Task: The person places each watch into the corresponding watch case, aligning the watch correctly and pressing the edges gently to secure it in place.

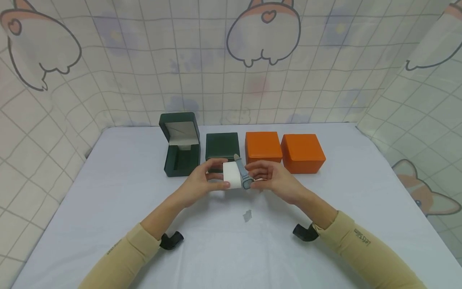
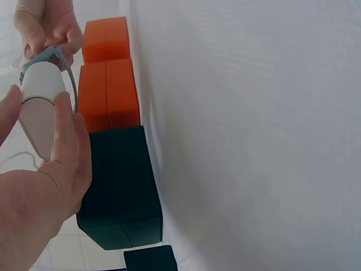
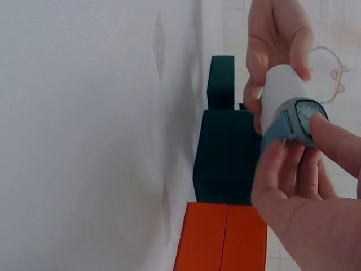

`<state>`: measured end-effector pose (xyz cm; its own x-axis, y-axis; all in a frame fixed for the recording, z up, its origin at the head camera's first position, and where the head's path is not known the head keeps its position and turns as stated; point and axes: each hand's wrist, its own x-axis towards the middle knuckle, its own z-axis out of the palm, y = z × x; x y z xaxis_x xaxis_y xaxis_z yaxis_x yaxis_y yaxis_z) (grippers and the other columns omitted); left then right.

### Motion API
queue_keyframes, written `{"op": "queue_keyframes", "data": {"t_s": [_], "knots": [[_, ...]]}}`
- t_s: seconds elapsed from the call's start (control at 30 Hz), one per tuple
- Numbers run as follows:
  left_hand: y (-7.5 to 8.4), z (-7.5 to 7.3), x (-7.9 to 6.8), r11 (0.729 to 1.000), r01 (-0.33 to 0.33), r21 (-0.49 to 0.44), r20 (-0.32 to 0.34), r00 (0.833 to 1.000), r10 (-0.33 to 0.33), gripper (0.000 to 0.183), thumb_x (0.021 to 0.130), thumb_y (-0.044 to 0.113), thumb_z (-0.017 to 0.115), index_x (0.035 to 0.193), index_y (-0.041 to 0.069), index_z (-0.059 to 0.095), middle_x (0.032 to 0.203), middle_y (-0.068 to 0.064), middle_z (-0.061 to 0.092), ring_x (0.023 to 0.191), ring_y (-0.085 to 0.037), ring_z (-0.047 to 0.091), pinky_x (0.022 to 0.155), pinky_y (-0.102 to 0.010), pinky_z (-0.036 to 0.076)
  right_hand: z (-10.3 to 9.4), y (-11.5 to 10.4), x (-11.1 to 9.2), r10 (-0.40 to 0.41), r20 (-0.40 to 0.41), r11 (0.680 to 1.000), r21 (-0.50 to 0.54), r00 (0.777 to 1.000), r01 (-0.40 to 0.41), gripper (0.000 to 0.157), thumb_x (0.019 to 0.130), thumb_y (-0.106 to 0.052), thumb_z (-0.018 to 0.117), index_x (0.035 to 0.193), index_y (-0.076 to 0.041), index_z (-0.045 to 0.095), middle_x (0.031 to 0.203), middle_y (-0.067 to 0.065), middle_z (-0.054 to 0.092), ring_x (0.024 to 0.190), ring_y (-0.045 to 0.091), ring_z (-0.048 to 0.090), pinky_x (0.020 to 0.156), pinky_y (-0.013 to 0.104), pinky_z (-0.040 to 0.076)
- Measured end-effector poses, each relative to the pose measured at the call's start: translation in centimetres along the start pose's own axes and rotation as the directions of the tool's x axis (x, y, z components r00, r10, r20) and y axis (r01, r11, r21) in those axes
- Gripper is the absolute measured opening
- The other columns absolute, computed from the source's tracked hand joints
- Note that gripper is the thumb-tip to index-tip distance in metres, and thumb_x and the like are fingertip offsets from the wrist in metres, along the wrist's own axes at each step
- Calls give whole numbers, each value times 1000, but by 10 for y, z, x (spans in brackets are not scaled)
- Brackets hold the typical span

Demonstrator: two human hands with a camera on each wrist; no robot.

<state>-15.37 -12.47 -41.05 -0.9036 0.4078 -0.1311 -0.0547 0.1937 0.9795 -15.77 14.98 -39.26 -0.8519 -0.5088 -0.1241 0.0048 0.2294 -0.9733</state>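
Note:
My left hand (image 1: 200,181) grips a white watch cushion (image 1: 231,175) between thumb and fingers, above the middle of the table. A wristwatch (image 3: 307,119) with a light blue strap and a squarish face is pinched in my right hand (image 1: 278,181), thumb at its face. Its strap (image 2: 69,76) loops around the far end of the cushion in the left wrist view. Beyond the hands stands an open dark green watch box (image 1: 182,160) with a pale lid lining. To its right sits a closed dark green box (image 1: 221,144), partly hidden by the left hand.
Two closed orange boxes (image 1: 263,142) (image 1: 304,150) continue the row to the right. A small grey patch (image 1: 247,216) lies on the white tablecloth (image 1: 223,257) in front of the hands. Behind rises a tile-patterned curtain (image 1: 202,80). Black wrist mounts (image 1: 171,241) stick out by both sleeves.

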Motion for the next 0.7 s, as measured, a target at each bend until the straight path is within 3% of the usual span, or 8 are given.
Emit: {"op": "queue_keyframes", "data": {"t_s": [0.13, 0.33, 0.5, 0.7], "knots": [[0, 0, 0, 1000, -5, -4, -5, 1000, 5, 72, 88, 11, 83, 150, 16, 47, 146, -13, 46, 123, -32, 59, 100, -41, 53, 2, 0, 1, 8, -24, 999, -32, 1000, -9, 37, 94, -7, 75, 131, -6, 67, 121, 9, 69, 114, 28, 64, 94, 33, 56], [-1, -1, 1, 1000, -23, -13, -10, 1000, 23, 72, 88, 12, 84, 150, 17, 47, 147, -12, 46, 122, -32, 59, 99, -41, 54, 3, 4, 1, 4, -29, 999, -41, 1000, -5, 35, 97, -10, 73, 131, -9, 66, 126, 8, 65, 113, 29, 63, 95, 34, 56], [0, -1, 0, 999, -32, -13, -11, 999, 32, 71, 89, 13, 83, 150, 16, 47, 147, -12, 46, 122, -32, 58, 100, -42, 53, 4, 6, 0, -9, -12, 1000, 3, 1000, 9, 42, 96, -11, 75, 136, -11, 62, 131, 9, 61, 116, 30, 61, 96, 32, 55], [1, -1, -2, 999, -33, -25, -6, 999, 33, 70, 90, 13, 82, 149, 14, 46, 146, -14, 47, 122, -32, 58, 101, -42, 53, 6, 7, 0, -54, 19, 998, 45, 998, 53, 62, 89, -2, 80, 144, -9, 53, 135, 13, 56, 120, 32, 57, 98, 31, 53]]}}
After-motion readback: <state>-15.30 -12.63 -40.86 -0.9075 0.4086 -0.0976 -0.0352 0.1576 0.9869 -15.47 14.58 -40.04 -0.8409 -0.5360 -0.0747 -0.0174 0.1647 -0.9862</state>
